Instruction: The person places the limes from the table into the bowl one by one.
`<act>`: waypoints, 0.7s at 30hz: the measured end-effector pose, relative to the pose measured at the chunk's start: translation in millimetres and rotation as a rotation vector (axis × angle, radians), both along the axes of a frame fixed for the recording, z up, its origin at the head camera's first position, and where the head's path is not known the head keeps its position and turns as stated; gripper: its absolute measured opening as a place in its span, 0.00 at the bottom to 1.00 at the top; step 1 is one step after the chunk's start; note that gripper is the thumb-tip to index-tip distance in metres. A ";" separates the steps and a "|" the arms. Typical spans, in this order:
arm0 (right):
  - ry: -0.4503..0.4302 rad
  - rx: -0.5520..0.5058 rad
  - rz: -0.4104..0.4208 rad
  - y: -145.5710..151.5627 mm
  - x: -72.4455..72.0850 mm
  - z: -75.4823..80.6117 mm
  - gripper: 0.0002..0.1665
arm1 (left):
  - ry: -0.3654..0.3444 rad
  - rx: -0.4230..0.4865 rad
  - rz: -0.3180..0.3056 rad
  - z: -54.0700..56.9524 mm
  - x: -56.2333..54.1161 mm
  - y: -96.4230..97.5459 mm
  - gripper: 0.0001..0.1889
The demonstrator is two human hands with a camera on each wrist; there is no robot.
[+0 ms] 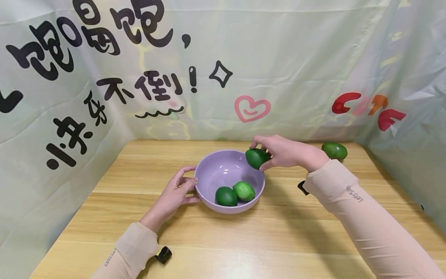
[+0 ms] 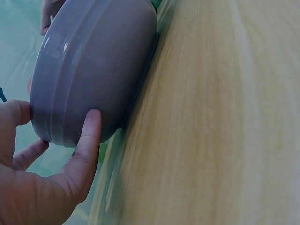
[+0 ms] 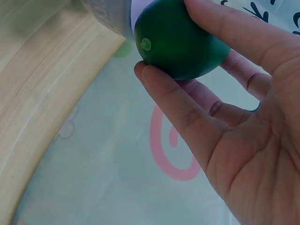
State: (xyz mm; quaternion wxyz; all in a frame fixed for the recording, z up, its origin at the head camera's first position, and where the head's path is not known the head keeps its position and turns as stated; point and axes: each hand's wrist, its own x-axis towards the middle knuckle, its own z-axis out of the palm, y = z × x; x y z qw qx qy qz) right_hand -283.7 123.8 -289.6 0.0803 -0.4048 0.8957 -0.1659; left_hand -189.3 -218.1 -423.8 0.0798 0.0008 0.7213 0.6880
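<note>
A light purple bowl (image 1: 212,170) stands on the wooden table, with a dark green avocado (image 1: 226,196) and a brighter green lime (image 1: 244,191) side by side in its near part. My left hand (image 1: 178,190) holds the bowl from the left, its fingertips spread between the rim and the outer wall (image 2: 110,61). Over the bowl's right rim, my right hand (image 1: 280,151) pinches another dark green avocado (image 1: 257,158) between thumb and fingers. A pale stem nub shows on that avocado (image 3: 183,42) in the right wrist view.
Another green fruit (image 1: 334,151) lies on the table (image 1: 167,240) at the back right, beyond the right forearm. A pale printed cloth (image 1: 296,58) rises behind the table and along both sides. Black wrist devices (image 1: 163,255) show at both cuffs.
</note>
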 end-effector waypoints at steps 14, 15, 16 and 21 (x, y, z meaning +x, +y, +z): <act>-0.028 0.052 0.020 -15.3 -1.1 -6.5 0.31 | 0.006 -0.006 -0.007 -0.7 0.3 -0.4 0.26; -0.026 0.055 0.024 -16.4 -1.2 -7.1 0.30 | 0.006 -0.006 -0.006 -0.8 0.2 -0.5 0.26; -0.025 0.059 0.027 -17.6 -1.5 -8.0 0.30 | 0.005 -0.006 -0.006 -0.8 0.1 -0.5 0.26; -0.030 0.073 0.039 -23.4 -1.4 -9.0 0.29 | 0.001 -0.006 -0.004 -0.7 0.0 -0.8 0.26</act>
